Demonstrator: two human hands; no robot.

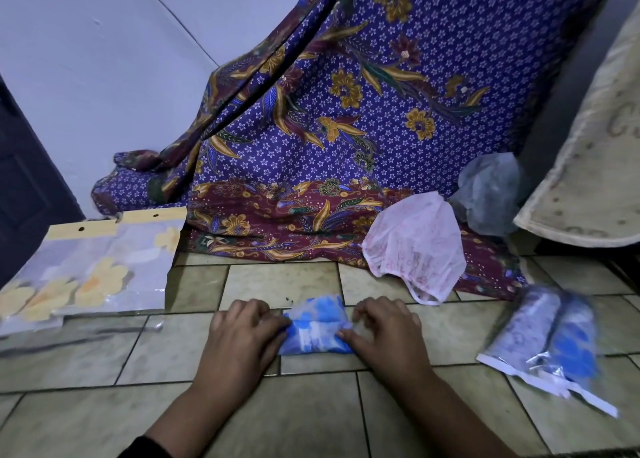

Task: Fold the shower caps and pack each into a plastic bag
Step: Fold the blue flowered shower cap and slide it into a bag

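The blue shower cap (pixel 313 331) lies on the tiled floor (pixel 304 409) straight in front of me, folded down to a small thick packet, and it sits squarely between my two hands. Its longer side runs across me, from one hand to the other, though the packet is nearly square, so I would not press that far. My left hand (pixel 242 333) has its fingers curled onto the left edge and my right hand (pixel 384 329) has its fingers curled onto the right edge; both pinch the plastic and pin the fold against the tiles, with the middle of the packet bare between them.

What the next move turns on, as I judge it, is where the bags are. The empty plastic bags (pixel 86 270), with yellow flowers printed on them, lie flat well off to my left, so the left hand is the nearer one to fetch a bag while the right keeps the fold from springing open. The packed bags (pixel 550 336) lie to my right, near the right hand. Beyond them a pink shower cap (pixel 415 246) rests partly on the hem of the batik cloth (pixel 346 118), and a grey shower cap (pixel 491 190) sits behind it, both unfolded and waiting
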